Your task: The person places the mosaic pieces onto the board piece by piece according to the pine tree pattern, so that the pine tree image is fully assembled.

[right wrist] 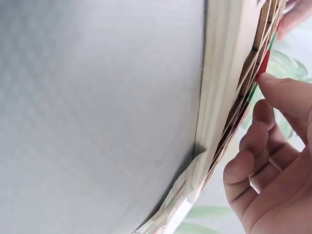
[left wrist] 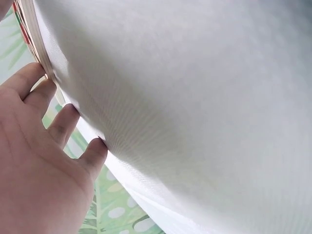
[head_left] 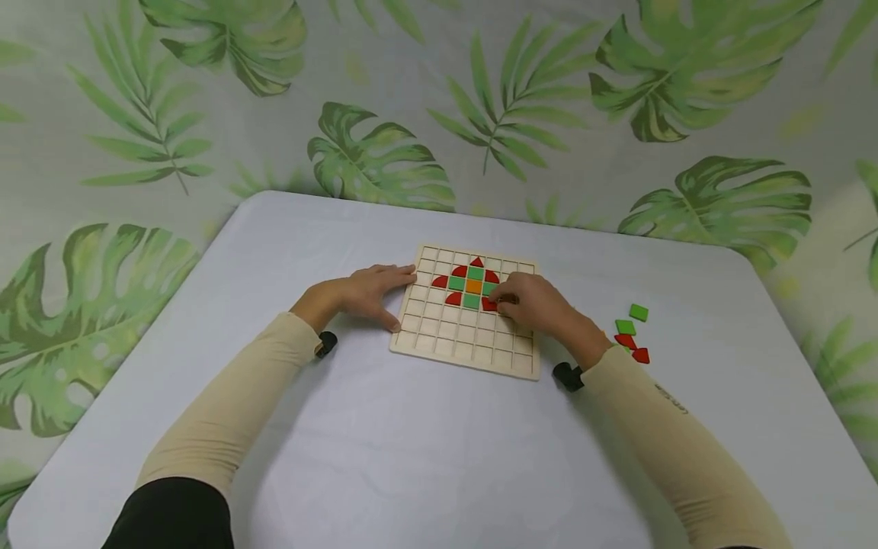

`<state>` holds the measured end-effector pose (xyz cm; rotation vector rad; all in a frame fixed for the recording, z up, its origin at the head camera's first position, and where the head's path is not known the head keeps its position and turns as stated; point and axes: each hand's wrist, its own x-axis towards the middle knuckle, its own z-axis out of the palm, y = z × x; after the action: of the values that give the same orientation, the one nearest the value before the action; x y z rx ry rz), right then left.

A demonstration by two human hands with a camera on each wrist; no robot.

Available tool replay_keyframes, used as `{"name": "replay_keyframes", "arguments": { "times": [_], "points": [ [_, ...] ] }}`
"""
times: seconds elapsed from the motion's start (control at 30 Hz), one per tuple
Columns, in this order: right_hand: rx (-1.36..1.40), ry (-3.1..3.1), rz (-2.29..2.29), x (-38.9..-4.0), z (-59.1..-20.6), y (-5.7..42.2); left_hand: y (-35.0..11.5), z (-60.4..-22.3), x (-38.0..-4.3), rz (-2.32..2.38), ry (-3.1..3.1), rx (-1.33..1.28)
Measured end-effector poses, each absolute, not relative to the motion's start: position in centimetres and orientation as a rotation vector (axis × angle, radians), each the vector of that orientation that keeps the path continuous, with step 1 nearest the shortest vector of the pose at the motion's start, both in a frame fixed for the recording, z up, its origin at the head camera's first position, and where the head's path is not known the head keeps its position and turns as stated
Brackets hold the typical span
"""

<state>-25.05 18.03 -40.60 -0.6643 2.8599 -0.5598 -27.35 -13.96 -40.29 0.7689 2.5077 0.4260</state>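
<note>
A square wooden grid board (head_left: 446, 351) lies on the table, seen nearly edge-on in both wrist views. Set in its cells are an orange square tile (head_left: 473, 287), green square tiles around it, several red rounded tiles and a red triangle tile (head_left: 476, 261) at the top. My left hand (head_left: 370, 293) is spread at the board's left edge, fingertips and thumb against it. With bent fingers my right hand (head_left: 538, 305) reaches over the board's right half, thumb and fingertips at a red tile (head_left: 488, 304) lower right of the orange one. The fingers partly cover this tile.
To the right of the board, loose green tiles (head_left: 639, 313) and red tiles (head_left: 641, 355) lie on the white table (head_left: 411, 450), some partly hidden by the right forearm. A leaf-patterned cloth (head_left: 384, 152) hangs behind the table. A small black device (head_left: 568, 377) is at the right wrist.
</note>
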Motion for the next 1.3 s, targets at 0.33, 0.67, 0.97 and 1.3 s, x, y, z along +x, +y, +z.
{"name": "replay_keyframes", "arguments": {
  "times": [0.33, 0.67, 0.97, 1.3],
  "points": [
    [-0.682, 2.814, -0.588, -25.1, -40.1, 18.1, -13.9, -40.2, -27.5, 0.449, 2.497, 0.766],
    [-0.667, 2.848, -0.626, -24.7, -38.2, 22.0, -14.0, -40.7, -27.6, 0.430, 2.513, 0.751],
    [-0.567, 2.873, -0.622, -22.5, -37.5, 27.4, -13.9, -40.7, -27.5, 0.440, 2.509, 0.765],
    [-0.608, 2.837, -0.534, -19.9, -39.0, 32.8, -13.8, -40.4, -27.5, 0.431, 2.504, 0.753]
  ]
}}
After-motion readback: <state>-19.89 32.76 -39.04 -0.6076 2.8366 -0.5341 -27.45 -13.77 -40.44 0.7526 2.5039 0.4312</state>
